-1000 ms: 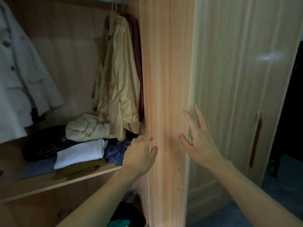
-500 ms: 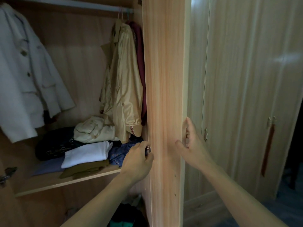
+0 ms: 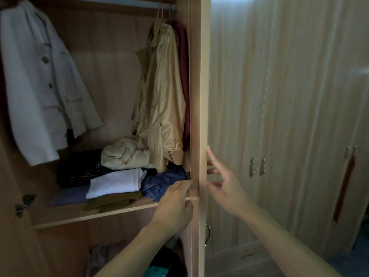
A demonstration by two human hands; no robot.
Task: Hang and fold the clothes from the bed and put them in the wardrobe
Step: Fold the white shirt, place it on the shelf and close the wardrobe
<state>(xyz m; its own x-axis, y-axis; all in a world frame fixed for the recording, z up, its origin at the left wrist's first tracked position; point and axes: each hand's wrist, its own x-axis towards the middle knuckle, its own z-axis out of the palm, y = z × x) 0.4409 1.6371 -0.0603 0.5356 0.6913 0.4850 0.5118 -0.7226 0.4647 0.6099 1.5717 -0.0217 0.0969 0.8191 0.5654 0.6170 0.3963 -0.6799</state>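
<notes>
Head view: left hand [image 3: 175, 204] fingertips against wardrobe door [image 3: 198, 116] edge, right hand [image 3: 225, 188] loose-fingered, spread beside it.

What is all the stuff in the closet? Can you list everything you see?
white jacket: 1, white, hanging left
gold jacket: 1, gold, hanging right
maroon garment: 1, dark red, behind gold jacket
rail: 1, pale, top
shelf: 1, wood, middle
cream bundle: 1, cream, on shelf pile
white fold: 1, white, on shelf
blue cloth: 1, blue, shelf right
door: 1, wood, edge-on, centre
left hand: at door edge
right hand: fingers spread, by door
</notes>
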